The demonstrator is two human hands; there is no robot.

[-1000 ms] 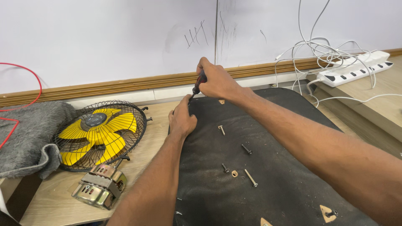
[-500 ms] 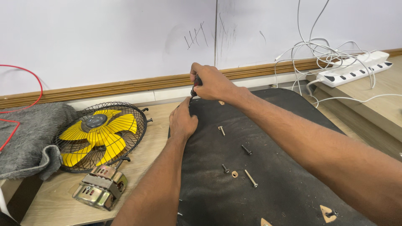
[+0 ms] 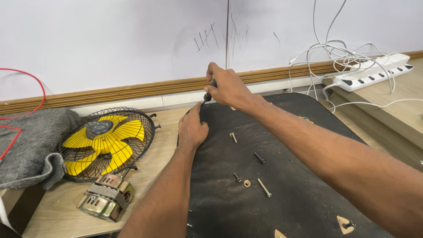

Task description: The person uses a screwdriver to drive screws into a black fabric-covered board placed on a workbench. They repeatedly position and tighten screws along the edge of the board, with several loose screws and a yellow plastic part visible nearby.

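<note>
My right hand (image 3: 227, 87) grips a dark-handled screwdriver (image 3: 208, 94), held upright with its tip at the far left corner of a black padded panel (image 3: 273, 176). My left hand (image 3: 191, 128) presses on that corner's edge just below the tool, fingers curled over the rim. Loose on the panel lie several screws (image 3: 264, 187), a dark bolt (image 3: 259, 157) and a small washer (image 3: 247, 183). The screwdriver's tip is hidden between my hands.
A black wire fan cage with yellow blades (image 3: 105, 141) lies left of the panel, with a metal motor (image 3: 105, 202) in front. A grey cloth (image 3: 31, 145) and red wire (image 3: 26, 88) sit far left. A white power strip (image 3: 374, 72) with tangled white cables is at right.
Both hands have shifted slightly left along the panel's far edge, and my right hand has turned a little on the screwdriver. The loose screws have not moved.
</note>
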